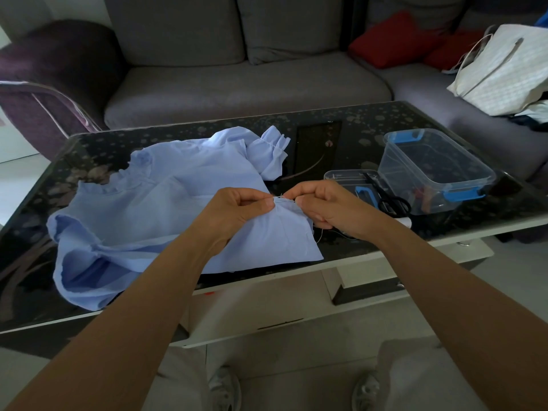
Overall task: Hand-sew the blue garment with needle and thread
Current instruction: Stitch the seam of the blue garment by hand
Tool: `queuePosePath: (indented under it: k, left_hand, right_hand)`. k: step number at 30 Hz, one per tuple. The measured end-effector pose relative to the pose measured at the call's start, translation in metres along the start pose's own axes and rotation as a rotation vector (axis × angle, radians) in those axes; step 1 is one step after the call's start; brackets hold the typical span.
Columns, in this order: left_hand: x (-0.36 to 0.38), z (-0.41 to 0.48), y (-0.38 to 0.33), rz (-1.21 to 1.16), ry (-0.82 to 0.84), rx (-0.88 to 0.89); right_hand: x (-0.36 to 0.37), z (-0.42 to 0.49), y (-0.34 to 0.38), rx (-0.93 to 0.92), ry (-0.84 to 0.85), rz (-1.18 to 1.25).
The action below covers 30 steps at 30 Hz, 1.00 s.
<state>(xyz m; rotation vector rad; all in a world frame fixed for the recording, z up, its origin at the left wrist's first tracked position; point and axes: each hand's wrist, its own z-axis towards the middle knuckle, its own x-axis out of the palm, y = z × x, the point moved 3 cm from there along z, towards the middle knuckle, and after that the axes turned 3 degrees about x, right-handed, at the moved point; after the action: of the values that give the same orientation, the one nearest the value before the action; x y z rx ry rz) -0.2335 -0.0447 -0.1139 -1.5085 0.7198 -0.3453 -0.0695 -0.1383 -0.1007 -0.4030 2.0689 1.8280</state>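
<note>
Left hand (237, 209) pinches the rumpled pale-blue garment (166, 188), its edge raised, while right hand (329, 209) fingers apparently grip the needle (285, 199).

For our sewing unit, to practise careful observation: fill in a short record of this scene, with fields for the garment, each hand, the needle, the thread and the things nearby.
garment: blue garment spread on the dark table, one edge lifted between the hands
left hand: left hand pinches a fold of the garment
right hand: right hand pinches the needle
needle: roughly level, at the fold between the two thumbs
thread: thin thread hangs below the right hand
nearby: clear box with blue clips and black scissors, right of the hands
</note>
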Motion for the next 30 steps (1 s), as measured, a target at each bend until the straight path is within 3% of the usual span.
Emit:
queuePosePath:
  k: [16,30]
  left_hand:
    - [0.001,0.002,0.001,-0.025,0.008,-0.023]
    - [0.008,0.001,0.002,-0.019,0.038,-0.06]
  right_hand:
    - [0.005,0.007,-0.001,-0.033,-0.065,0.035]
    - [0.014,0.006,0.002,-0.057,-0.024,0.093]
